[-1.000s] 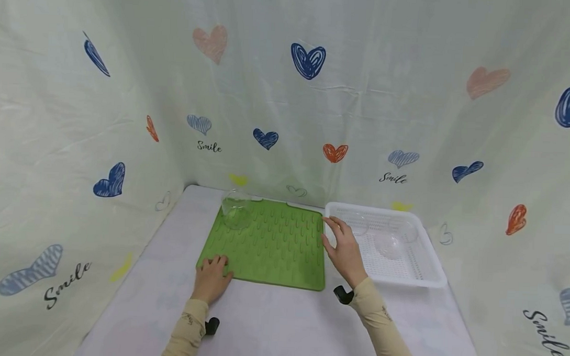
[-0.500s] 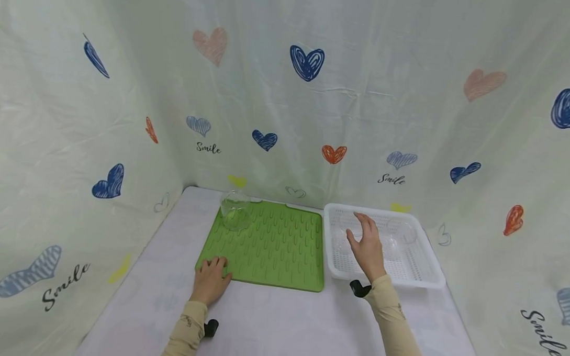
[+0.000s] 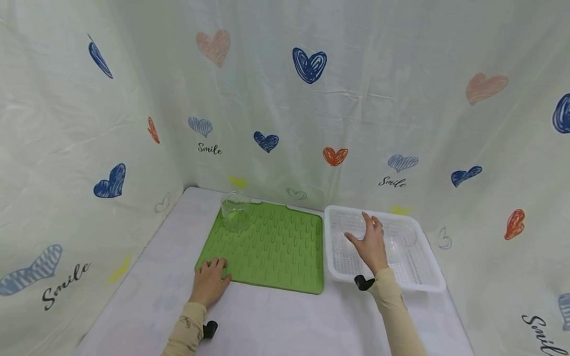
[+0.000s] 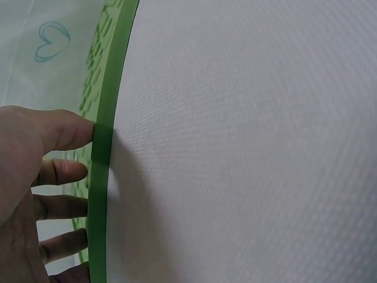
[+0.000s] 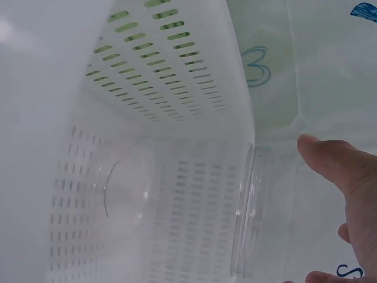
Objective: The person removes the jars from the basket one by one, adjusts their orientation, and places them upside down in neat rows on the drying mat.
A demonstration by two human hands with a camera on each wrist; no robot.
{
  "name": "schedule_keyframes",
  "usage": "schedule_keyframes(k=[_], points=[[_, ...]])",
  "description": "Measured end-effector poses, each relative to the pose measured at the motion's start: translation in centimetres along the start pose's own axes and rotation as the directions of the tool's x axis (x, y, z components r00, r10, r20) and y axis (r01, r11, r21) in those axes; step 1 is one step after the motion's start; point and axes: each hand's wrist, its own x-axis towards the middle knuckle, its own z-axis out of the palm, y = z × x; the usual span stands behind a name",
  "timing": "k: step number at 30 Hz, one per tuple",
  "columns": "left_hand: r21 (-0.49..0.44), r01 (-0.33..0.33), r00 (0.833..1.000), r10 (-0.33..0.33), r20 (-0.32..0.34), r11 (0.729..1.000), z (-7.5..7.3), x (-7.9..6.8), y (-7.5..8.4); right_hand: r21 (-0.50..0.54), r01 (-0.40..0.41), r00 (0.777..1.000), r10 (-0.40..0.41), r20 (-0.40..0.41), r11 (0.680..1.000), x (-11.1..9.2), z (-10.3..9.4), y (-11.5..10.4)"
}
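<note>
My left hand (image 3: 209, 283) rests at the near left corner of a green mat (image 3: 273, 251) with raised ridges. In the left wrist view its fingertips touch the mat's edge. My right hand (image 3: 372, 246) hovers over a white perforated basket (image 3: 420, 279), thumb and fingers spread apart with nothing between them. Close to it in the right wrist view, a clear bowl (image 5: 126, 194) sits in the basket, its rim toward the hand but apart from it. Another clear bowl (image 3: 403, 234) lies at the basket's right. One more clear bowl (image 3: 236, 215) stands on the mat's far left corner.
The basket stands just right of the mat on a table (image 3: 279, 330) with a pale cloth. A curtain (image 3: 269, 93) printed with hearts hangs behind and at both sides.
My right hand has moved right from the mat's right edge to over the basket, its fingers still apart. The left hand and the bowl on the mat have stayed put.
</note>
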Motion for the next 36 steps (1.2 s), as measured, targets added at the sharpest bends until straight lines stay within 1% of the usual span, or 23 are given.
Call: schedule_keyframes(k=[3, 7, 11, 19, 23, 30, 36], points=[[-0.006, 0.000, 1.000, 0.000, -0.012, 1.000, 0.1, 0.0, 0.0, -0.016, -0.026, 0.998, 0.027, 0.054, 1.000, 0.7, 0.1, 0.1], [-0.014, 0.001, 1.000, -0.001, -0.013, 1.000, 0.2, 0.0, -0.2, -0.029, -0.039, 0.995, 0.042, 0.085, 0.999, 1.3, 0.4, 0.2], [-0.019, 0.004, 1.000, -0.004, -0.006, 1.000, 0.3, 0.0, -0.2, -0.015, -0.075, 0.990, 0.076, 0.118, 0.997, 1.7, 0.8, 0.5], [-0.010, 0.000, 1.000, 0.000, -0.005, 1.000, 0.2, 0.0, -0.2, 0.026, -0.147, 0.966, 0.138, 0.218, 0.989, 2.3, 1.7, 1.0], [-0.011, 0.008, 1.000, -0.009, -0.004, 1.000, 0.1, 0.0, -0.1, 0.042, -0.161, 0.963, 0.147, 0.227, 0.986, 2.4, 1.8, 1.0], [-0.013, 0.002, 1.000, -0.002, -0.007, 1.000, 0.1, 0.0, -0.1, 0.042, -0.172, 0.958, 0.157, 0.241, 0.984, 2.5, 2.2, 1.3], [-0.009, 0.003, 1.000, -0.003, -0.004, 1.000, 0.1, 0.0, -0.1, 0.024, -0.171, 0.962, 0.162, 0.220, 0.985, 2.5, 2.4, 1.3]])
